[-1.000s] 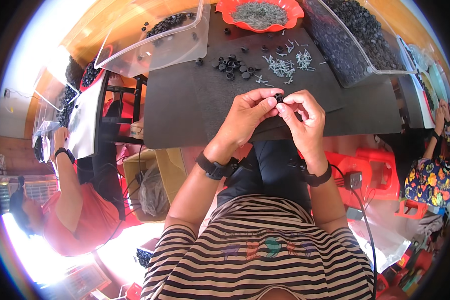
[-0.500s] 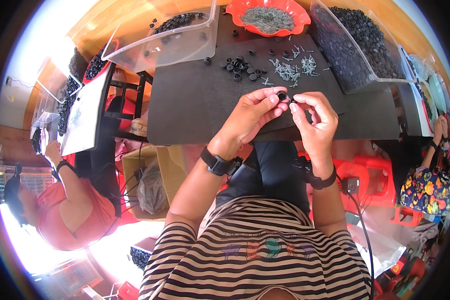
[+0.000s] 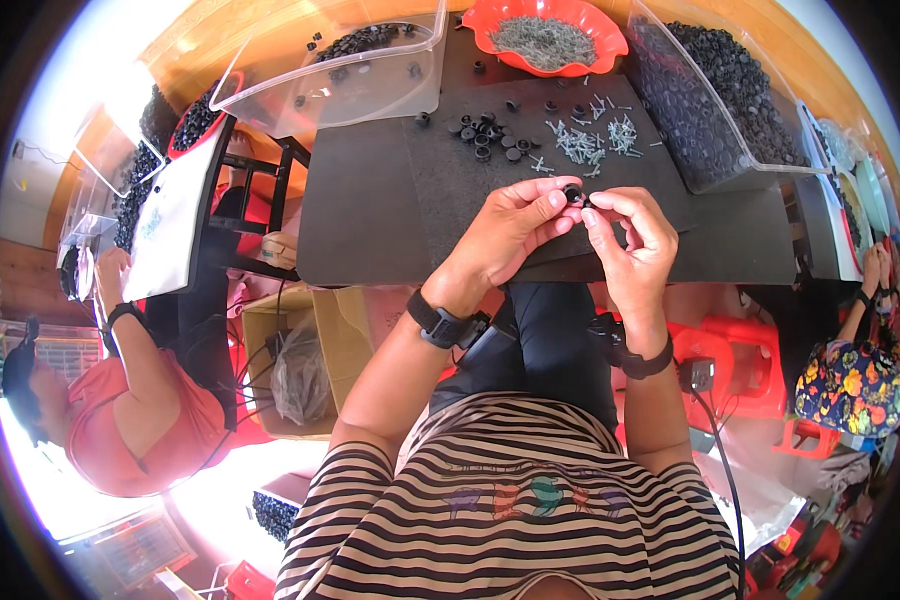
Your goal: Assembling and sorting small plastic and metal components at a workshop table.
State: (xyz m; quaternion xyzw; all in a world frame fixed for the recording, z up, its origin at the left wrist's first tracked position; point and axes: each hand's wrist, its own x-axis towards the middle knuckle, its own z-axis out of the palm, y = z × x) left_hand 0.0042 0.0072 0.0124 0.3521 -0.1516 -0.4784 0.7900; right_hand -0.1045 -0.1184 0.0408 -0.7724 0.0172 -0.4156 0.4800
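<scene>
Over the near edge of the dark table, my left hand [image 3: 515,228] is closed, pinching a small round black plastic cap [image 3: 572,193] between thumb and fingertips. The cap's hollow side shows. My right hand [image 3: 632,232] is closed close beside it, thumb and forefinger pinched on a small dark piece that I cannot make out. The fingertips of both hands nearly meet. Just beyond them lie a loose group of black caps [image 3: 483,135] and a scattered heap of silver screws [image 3: 578,143].
A red wavy-edged bowl [image 3: 615,47] of screws stands at the far edge. Clear plastic bins with black caps stand at the left [image 3: 410,100] and right [image 3: 705,172]. Co-workers sit at both sides, one in a red top [image 3: 150,430]. Beneath the table's left is an open cardboard box [image 3: 345,330].
The whole view has shifted slightly. Both hands keep almost the same pose, with the black cap still in my left fingers.
</scene>
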